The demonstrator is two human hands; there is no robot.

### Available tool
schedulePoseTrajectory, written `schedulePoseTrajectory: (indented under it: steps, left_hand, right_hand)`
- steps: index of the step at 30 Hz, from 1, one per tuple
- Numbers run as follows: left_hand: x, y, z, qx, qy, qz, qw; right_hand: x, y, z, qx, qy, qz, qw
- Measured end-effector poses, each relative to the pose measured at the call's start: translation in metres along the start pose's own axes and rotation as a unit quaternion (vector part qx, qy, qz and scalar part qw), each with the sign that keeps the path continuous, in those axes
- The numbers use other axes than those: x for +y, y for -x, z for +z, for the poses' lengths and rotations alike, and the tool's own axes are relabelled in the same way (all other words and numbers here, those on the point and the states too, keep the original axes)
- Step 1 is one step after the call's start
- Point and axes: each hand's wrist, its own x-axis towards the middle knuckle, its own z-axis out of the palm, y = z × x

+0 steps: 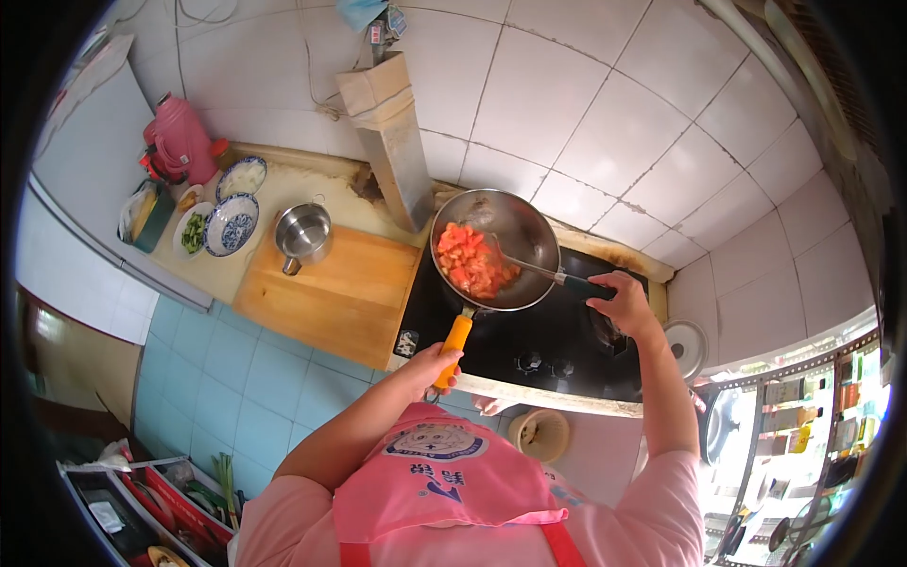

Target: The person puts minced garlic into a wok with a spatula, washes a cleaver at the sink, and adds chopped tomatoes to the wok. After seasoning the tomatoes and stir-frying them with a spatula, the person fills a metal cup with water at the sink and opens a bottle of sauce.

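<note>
My left hand [436, 369] is wrapped round the yellow handle [457, 342] of a steel wok [531, 222] on the black gas stove [453, 342]. Chopped tomatoes [470, 263] lie in the left and lower part of the wok. My right hand [622, 304] grips the dark handle of a spatula [578, 284]. Its metal shaft crosses the wok's right rim, and its head sits among the tomato pieces, partly hidden by them.
Left of the stove lies a wooden cutting board [331, 298] with a small steel pot [302, 234]. Beyond it stand a blue-patterned bowl [231, 225], a dish of chopped greens [193, 231] and a pink thermos [182, 140]. A pot lid [685, 348] leans at the stove's right.
</note>
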Motion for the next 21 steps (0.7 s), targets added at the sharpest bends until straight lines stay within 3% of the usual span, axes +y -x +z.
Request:
schedulePoseTrajectory:
  steps: [2, 6, 8, 15, 21]
  left_hand:
    - [-0.003, -0.002, 0.000, 0.006, -0.006, 0.004, 1.000]
    - [-0.008, -0.007, -0.003, 0.010, 0.004, 0.016, 1.000]
    - [-0.009, -0.009, -0.004, 0.008, 0.005, 0.015, 1.000]
    - [-0.009, -0.011, -0.007, -0.006, 0.014, 0.004, 1.000]
    - [0.001, -0.002, -0.003, -0.001, 0.004, -0.007, 1.000]
  right_hand:
    - [-0.044, 0.009, -0.015, -0.005, 0.127, -0.090, 0.988]
    - [-0.100, 0.034, -0.030, -0.001, 0.202, -0.132, 0.970]
    - [-0.122, 0.044, -0.043, 0.012, 0.261, -0.199, 0.945]
    - [-0.144, 0.055, -0.061, -0.041, 0.283, -0.139, 0.948]
    - [-0.085, 0.037, -0.012, 0.031, 0.297, -0.141, 0.944]
